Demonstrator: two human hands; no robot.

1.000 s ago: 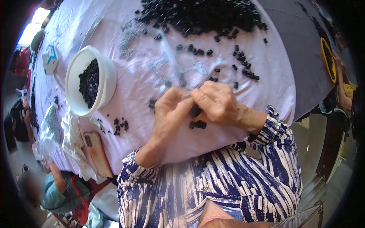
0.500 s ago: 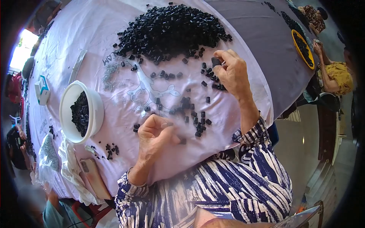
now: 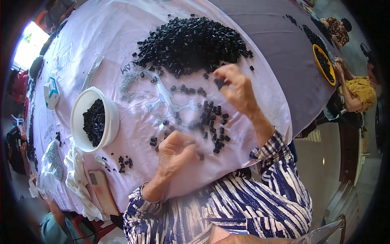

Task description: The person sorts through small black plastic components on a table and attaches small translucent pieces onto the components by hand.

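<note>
Busy room, other people around it; pink cloth (image 3: 268, 91) on the desk. Single view, head camera; places given from the heap of black pieces (image 3: 191, 44).

Right hand (image 3: 235, 87): nearer hand to the heap, just off its near right edge, contact unclear. Grip narrow, fingers bent toward thumb; dark thing at the thumb, can't tell if held piece or finger cover. From this hand the heap lies left and farther out.

Left hand (image 3: 176, 152): well on the near side of the heap, fingers curled in a small pinch. Dark spot by the fingertips, too small to tell if held.

Loose pieces (image 3: 211, 123): near side of heap, between the hands, left of and nearer the wearer than the right hand. Short cylinders, long axes at mixed angles. Pale branching shape (image 3: 164, 97) lies flat, near side of heap.

Containers: white tub (image 3: 111, 130), left and near side of heap, tipped-looking in this lens, partly filled with black pieces. Yellow tray (image 3: 331, 82), well right of heap, dark bits inside, another person (image 3: 359, 93) at it. Clear bag (image 3: 52, 160), farther left than the tub from the heap, greyish contents, unclear.
</note>
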